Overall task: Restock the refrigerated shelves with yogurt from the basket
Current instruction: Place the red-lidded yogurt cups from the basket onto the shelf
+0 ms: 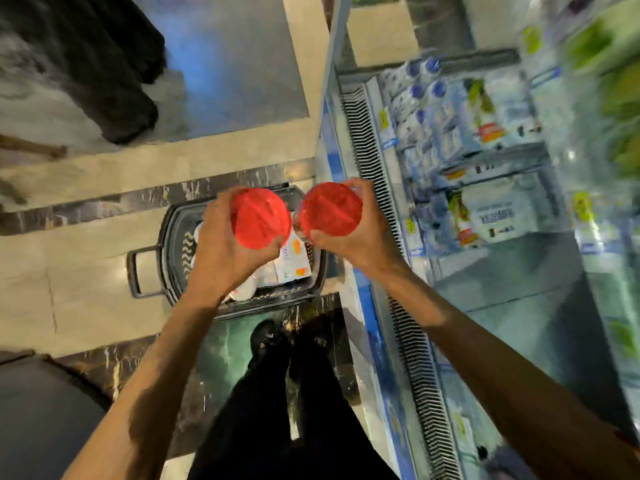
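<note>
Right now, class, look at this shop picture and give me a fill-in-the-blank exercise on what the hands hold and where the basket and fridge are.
1. Each hand, the left hand and the right hand, grips a tub with a ____ lid.
2. The dark basket stands on the ____.
3. The refrigerated shelves lie on the person's ____ side.
4. Both tubs are held above the ____.

Missing words: red; floor; right; basket
</note>
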